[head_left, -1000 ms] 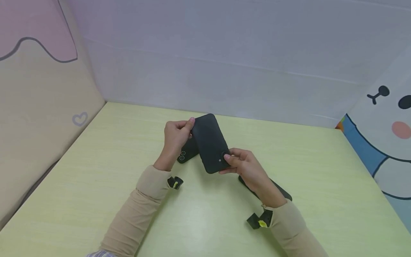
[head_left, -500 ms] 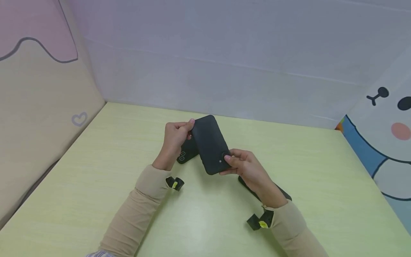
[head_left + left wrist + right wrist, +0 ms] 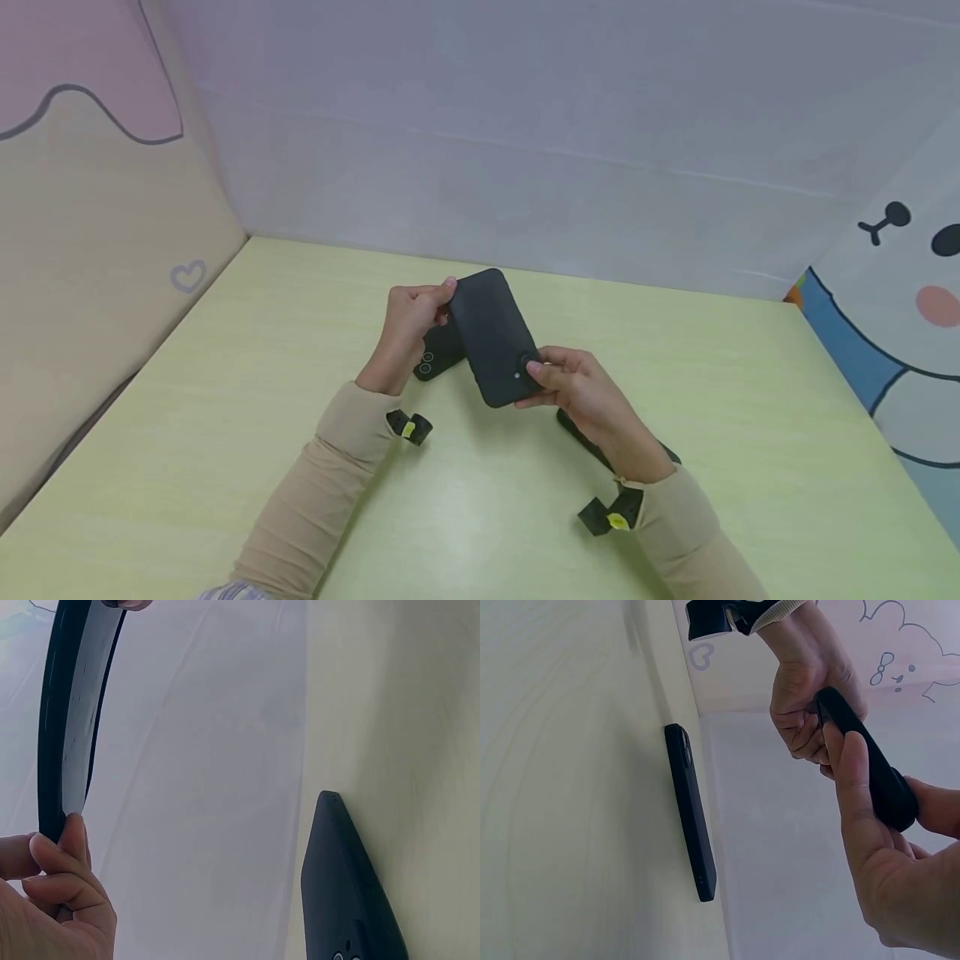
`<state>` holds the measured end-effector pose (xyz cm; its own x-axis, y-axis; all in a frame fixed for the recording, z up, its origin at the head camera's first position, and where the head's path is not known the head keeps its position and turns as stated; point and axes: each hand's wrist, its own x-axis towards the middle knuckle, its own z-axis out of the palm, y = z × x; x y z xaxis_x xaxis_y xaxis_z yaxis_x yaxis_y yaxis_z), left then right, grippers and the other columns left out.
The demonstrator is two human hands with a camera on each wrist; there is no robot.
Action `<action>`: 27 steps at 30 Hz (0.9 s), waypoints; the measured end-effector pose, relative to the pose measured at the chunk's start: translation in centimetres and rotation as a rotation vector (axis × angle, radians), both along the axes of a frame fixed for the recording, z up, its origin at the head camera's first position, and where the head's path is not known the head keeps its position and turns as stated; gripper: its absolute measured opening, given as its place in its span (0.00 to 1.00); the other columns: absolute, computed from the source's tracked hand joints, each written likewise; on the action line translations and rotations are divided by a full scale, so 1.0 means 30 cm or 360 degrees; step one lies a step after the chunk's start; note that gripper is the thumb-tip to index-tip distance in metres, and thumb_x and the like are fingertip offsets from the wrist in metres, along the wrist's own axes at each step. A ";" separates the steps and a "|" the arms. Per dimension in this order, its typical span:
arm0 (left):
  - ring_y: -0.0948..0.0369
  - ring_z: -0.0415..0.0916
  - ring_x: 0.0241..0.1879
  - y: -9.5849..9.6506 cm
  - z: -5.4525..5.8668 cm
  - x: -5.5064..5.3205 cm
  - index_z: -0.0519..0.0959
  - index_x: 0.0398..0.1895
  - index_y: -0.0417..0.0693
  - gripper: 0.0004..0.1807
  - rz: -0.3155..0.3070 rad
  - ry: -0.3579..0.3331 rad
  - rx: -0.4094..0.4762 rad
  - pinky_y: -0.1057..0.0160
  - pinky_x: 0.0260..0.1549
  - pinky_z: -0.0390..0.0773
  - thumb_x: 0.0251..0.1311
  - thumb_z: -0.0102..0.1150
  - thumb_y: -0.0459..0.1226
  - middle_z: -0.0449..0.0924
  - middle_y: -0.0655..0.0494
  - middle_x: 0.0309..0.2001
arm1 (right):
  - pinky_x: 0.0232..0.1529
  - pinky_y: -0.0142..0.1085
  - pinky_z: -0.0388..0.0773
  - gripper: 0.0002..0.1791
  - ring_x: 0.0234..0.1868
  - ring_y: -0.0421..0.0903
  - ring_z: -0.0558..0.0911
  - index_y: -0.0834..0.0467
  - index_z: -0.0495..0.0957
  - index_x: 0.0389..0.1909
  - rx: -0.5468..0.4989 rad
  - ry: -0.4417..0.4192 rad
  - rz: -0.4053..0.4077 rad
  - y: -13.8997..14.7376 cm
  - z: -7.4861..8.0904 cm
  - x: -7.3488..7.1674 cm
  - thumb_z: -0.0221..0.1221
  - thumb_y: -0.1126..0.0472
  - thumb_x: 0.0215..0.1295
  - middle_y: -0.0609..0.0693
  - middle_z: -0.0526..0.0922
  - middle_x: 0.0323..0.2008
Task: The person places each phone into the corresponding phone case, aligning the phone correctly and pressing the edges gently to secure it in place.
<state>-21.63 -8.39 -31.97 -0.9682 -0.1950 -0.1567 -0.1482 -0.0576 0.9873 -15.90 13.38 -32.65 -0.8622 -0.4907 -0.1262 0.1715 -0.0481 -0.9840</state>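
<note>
A black phone (image 3: 491, 333) is held up tilted above the table, its back with a round camera ring facing up in the head view. My left hand (image 3: 411, 315) pinches its upper left corner between thumb and fingers. At the lower end, beside the camera, my right hand (image 3: 573, 385) grips it with the thumb on the back. Seen from the left wrist, the underside of the phone (image 3: 82, 705) looks pale and shiny. A second black phone (image 3: 441, 352) with round camera lenses lies behind it, partly hidden. Under my right wrist lies another flat black object (image 3: 581, 435), mostly covered.
The pale yellow-green table (image 3: 450, 517) ends at a whitish back wall (image 3: 525, 167). A cream and pink panel (image 3: 90, 217) stands on the left, a cartoon-printed panel (image 3: 892, 333) on the right. Small black cameras (image 3: 606, 512) stick out at both wrists.
Almost nothing differs; both hands keep their hold on the phone, which has shifted only very slightly.
</note>
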 end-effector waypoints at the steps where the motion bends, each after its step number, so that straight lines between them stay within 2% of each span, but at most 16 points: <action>1: 0.62 0.65 0.18 0.000 0.000 0.000 0.82 0.32 0.34 0.15 0.0001 0.0000 0.0004 0.63 0.37 0.65 0.58 0.58 0.41 0.68 0.59 0.16 | 0.41 0.44 0.80 0.20 0.38 0.44 0.84 0.78 0.63 0.55 -0.0006 -0.0002 0.0004 0.001 0.001 0.000 0.47 0.69 0.67 0.50 0.81 0.39; 7: 0.62 0.66 0.18 -0.005 -0.005 0.001 0.83 0.29 0.36 0.14 -0.0016 0.0006 0.0034 0.64 0.35 0.66 0.58 0.59 0.40 0.69 0.60 0.14 | 0.40 0.43 0.80 0.20 0.37 0.44 0.84 0.79 0.62 0.55 -0.0024 -0.0013 0.0024 0.002 0.003 -0.003 0.47 0.69 0.67 0.50 0.81 0.37; 19: 0.63 0.65 0.17 -0.009 -0.005 0.000 0.80 0.17 0.46 0.13 -0.0023 0.0002 0.0125 0.66 0.30 0.67 0.57 0.59 0.40 0.68 0.60 0.12 | 0.39 0.41 0.80 0.20 0.35 0.44 0.84 0.79 0.62 0.54 -0.0060 -0.0060 0.0056 0.002 0.004 -0.008 0.46 0.69 0.67 0.50 0.81 0.36; 25: 0.63 0.65 0.17 -0.003 0.014 0.016 0.81 0.18 0.47 0.13 -0.0060 0.0143 0.0138 0.68 0.24 0.65 0.58 0.59 0.41 0.68 0.60 0.12 | 0.39 0.40 0.80 0.20 0.36 0.44 0.84 0.78 0.61 0.56 -0.0066 -0.0062 0.0035 0.010 0.013 -0.003 0.45 0.69 0.68 0.49 0.82 0.37; 27: 0.63 0.65 0.17 -0.005 0.020 0.019 0.80 0.18 0.47 0.14 -0.0106 0.0171 0.0140 0.68 0.24 0.65 0.58 0.58 0.42 0.68 0.60 0.12 | 0.39 0.40 0.81 0.19 0.36 0.44 0.84 0.77 0.62 0.55 -0.0071 -0.0061 0.0016 0.012 0.016 -0.001 0.45 0.69 0.67 0.49 0.82 0.36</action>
<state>-21.07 -8.54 -31.36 -0.9906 -0.1200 -0.0650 -0.0482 -0.1380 0.9893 -15.94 13.74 -32.15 -0.8522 -0.5050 -0.1367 0.2096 -0.0901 -0.9736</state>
